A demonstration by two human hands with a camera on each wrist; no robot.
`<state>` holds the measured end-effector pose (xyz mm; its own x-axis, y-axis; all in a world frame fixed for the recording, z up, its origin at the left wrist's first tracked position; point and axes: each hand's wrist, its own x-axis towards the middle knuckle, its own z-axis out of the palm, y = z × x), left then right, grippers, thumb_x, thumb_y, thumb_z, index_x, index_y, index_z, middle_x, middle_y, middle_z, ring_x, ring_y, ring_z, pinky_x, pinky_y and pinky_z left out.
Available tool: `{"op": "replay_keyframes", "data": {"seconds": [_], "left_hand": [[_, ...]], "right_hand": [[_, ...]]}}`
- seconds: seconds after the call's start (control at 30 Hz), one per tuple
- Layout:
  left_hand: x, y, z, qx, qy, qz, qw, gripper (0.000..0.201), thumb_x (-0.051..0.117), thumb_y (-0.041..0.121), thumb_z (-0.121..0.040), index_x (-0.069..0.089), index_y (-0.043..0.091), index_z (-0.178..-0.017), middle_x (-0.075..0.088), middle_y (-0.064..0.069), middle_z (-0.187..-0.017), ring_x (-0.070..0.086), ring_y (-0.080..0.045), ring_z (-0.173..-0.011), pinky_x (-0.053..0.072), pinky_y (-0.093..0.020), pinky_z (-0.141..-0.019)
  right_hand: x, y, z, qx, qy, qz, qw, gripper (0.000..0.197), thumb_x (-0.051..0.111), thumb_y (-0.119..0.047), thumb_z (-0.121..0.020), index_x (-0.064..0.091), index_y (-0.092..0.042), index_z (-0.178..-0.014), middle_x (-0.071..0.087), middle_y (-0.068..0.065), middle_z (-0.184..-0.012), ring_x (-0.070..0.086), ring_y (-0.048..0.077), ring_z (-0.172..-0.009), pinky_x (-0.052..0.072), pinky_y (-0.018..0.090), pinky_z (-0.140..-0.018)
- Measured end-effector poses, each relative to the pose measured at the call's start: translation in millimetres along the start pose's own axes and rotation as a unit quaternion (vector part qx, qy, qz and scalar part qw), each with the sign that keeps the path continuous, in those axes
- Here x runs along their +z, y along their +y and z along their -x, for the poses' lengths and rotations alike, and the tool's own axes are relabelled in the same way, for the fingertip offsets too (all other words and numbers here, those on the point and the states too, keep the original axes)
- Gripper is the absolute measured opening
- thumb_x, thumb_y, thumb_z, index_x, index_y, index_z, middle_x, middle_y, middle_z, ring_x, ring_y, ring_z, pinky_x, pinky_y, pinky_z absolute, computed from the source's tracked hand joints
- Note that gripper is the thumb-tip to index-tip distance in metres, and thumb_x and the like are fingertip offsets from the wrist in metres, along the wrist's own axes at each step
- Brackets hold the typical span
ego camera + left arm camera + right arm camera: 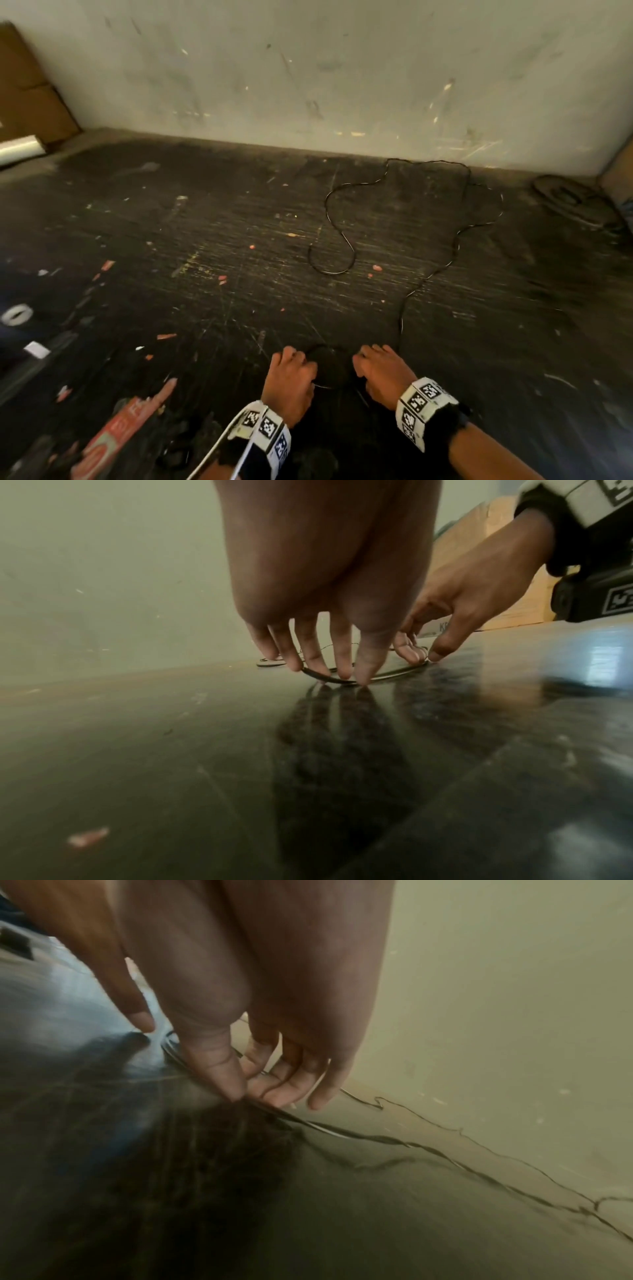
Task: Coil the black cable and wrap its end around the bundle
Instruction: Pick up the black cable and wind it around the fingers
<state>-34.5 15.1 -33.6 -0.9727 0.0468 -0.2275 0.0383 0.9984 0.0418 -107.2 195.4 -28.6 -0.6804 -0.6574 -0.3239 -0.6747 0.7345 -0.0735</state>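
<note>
Black cable (456, 238) snakes toward the wall (308, 68) from its loop (323, 346), pressed under spread left fingers (310, 653), pinched by right fingers (291, 1080).

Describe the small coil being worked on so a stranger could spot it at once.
From the pale wall, follow the thin black cable down the dark surface. It ends in a small coil between the left hand and right hand; the other bundle, far right, lies untouched.

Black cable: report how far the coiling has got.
Done: a small coil lies on the floor between the hands. In hand: the left hand rests fingertips on it, the right hand pinches the cable at its edge. Left: the long slack toward the wall, then the end wrap.
</note>
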Motion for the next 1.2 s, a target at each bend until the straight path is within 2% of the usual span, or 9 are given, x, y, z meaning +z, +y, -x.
{"op": "replay_keyframes", "data": {"seconds": [0.5,0.63,0.7,0.8,0.87,0.9,0.97,1.1,1.2], "left_hand": [[-1,5,23,0.020,-0.041,-0.024,0.999,0.033,0.048,0.026,-0.085,0.055,0.015,-0.114,0.058,-0.009,-0.125,0.042,-0.029,-0.123,0.029,-0.041,-0.103],[-19,3,23,-0.086,0.039,0.269,0.958,0.010,0.052,0.020,-0.088,0.060,0.024,-0.083,0.070,-0.002,-0.097,0.061,-0.022,-0.102,0.042,-0.036,-0.094],[-41,5,23,-0.168,0.105,0.621,0.758,0.015,0.061,0.015,-0.087,0.060,0.020,-0.073,0.067,-0.004,-0.080,0.064,-0.022,-0.088,0.047,-0.033,-0.084],[-89,9,26,-0.127,0.155,0.955,0.218,0.019,0.056,0.026,-0.091,0.060,0.012,-0.079,0.059,-0.005,-0.074,0.058,-0.018,-0.074,0.045,-0.030,-0.076],[-126,6,29,-0.021,0.163,0.985,0.056,0.027,0.053,0.034,-0.091,0.060,0.009,-0.084,0.058,-0.005,-0.073,0.056,-0.017,-0.071,0.044,-0.029,-0.074],[-142,4,26,0.013,0.176,0.982,0.066,0.028,0.052,0.035,-0.091,0.061,0.009,-0.085,0.059,-0.005,-0.071,0.056,-0.017,-0.070,0.044,-0.028,-0.073],[-167,3,15,0.018,0.214,0.958,0.190,0.023,0.051,0.030,-0.092,0.061,0.011,-0.085,0.061,-0.003,-0.069,0.059,-0.016,-0.066,0.045,-0.027,-0.069],[-174,3,-5,0.013,0.210,0.751,0.626,0.010,0.057,0.019,-0.088,0.066,0.020,-0.083,0.070,-0.002,-0.077,0.067,-0.012,-0.073,0.046,-0.025,-0.072],[-158,-1,3,0.114,0.070,0.530,0.837,0.024,0.065,0.044,-0.079,0.070,0.022,-0.086,0.072,0.005,-0.076,0.069,-0.010,-0.079,0.051,-0.028,-0.081]], "right_hand": [[-23,3,14,-0.059,-0.064,0.018,0.996,0.023,0.054,-0.008,-0.082,0.054,-0.005,-0.105,0.054,0.016,-0.124,0.051,0.031,-0.114,0.036,0.042,-0.099],[-51,5,18,-0.037,0.013,-0.097,0.994,0.007,0.055,-0.015,-0.083,0.054,-0.016,-0.089,0.053,0.004,-0.101,0.054,0.022,-0.093,0.044,0.033,-0.078],[-77,4,17,-0.039,0.064,-0.121,0.990,0.007,0.056,-0.016,-0.083,0.051,-0.021,-0.084,0.046,-0.005,-0.093,0.053,0.016,-0.083,0.039,0.022,-0.066],[-120,-2,16,-0.060,0.108,-0.108,0.986,0.006,0.056,-0.014,-0.083,0.056,-0.018,-0.087,0.045,-0.006,-0.093,0.054,0.015,-0.083,0.044,0.026,-0.072],[-145,-6,17,-0.065,0.121,-0.107,0.985,0.006,0.057,-0.013,-0.083,0.057,-0.018,-0.085,0.047,-0.004,-0.093,0.054,0.015,-0.084,0.044,0.029,-0.077],[-156,-7,18,-0.068,0.125,-0.109,0.984,0.007,0.057,-0.011,-0.082,0.057,-0.018,-0.084,0.049,-0.004,-0.093,0.053,0.014,-0.083,0.044,0.028,-0.077],[-175,-9,21,-0.068,0.136,-0.122,0.981,0.012,0.058,-0.007,-0.081,0.058,-0.019,-0.082,0.051,-0.004,-0.089,0.053,0.013,-0.080,0.044,0.025,-0.074],[-208,-4,34,-0.062,0.195,-0.177,0.963,0.016,0.060,-0.002,-0.080,0.059,-0.018,-0.079,0.058,-0.002,-0.082,0.058,0.014,-0.075,0.047,0.025,-0.071],[-225,6,47,-0.054,0.225,-0.201,0.952,0.016,0.059,-0.001,-0.081,0.061,-0.017,-0.080,0.058,-0.004,-0.079,0.055,0.006,-0.069,0.045,0.020,-0.066]]}}
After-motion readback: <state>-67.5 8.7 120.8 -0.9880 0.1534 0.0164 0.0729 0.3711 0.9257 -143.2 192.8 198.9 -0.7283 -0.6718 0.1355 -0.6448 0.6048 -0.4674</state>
